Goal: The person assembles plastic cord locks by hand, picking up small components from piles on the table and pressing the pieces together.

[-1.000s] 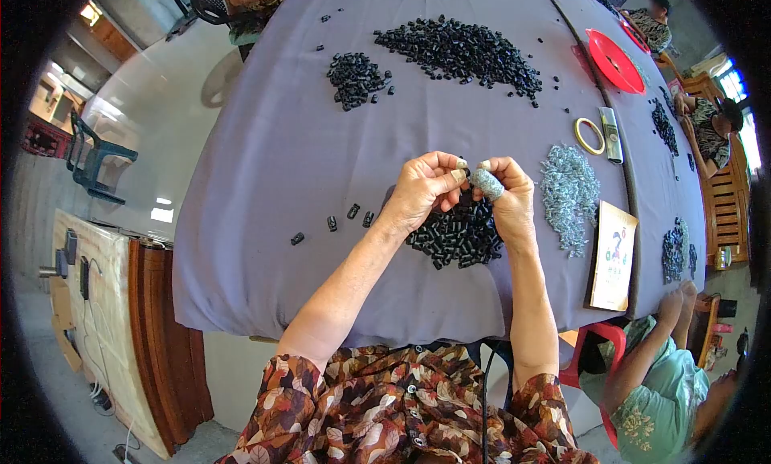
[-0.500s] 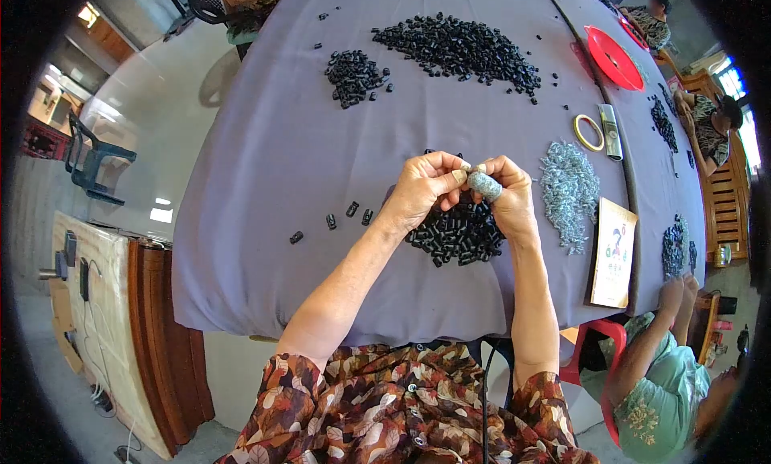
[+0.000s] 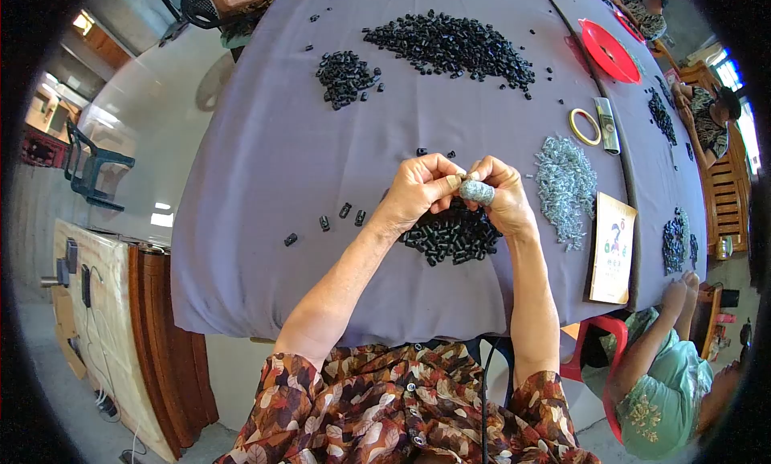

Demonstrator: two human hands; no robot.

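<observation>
My left hand [image 3: 422,192] and my right hand [image 3: 504,197] meet fingertip to fingertip over a pile of small black pieces [image 3: 454,237]. Both are closed in a pinch; what lies between the fingertips is too small and hidden to name. A grey wrapping [image 3: 477,192] covers a digit of my right hand. Left of the pile, several single black pieces [image 3: 324,223] lie on the purple-grey cloth [image 3: 249,279]. To the right is a heap of small clear pieces [image 3: 565,187].
Farther off lie a large black heap [image 3: 458,46] and a smaller one [image 3: 345,78]. At right are a tape roll [image 3: 585,126], a narrow box [image 3: 608,126], a booklet [image 3: 613,251] and a red tray [image 3: 609,53]. People sit around the table, one in green [image 3: 662,384].
The grey-wrapped digit has turned and lowered across the fingertips. My hands stay together over the pile. The whole view has shifted slightly.
</observation>
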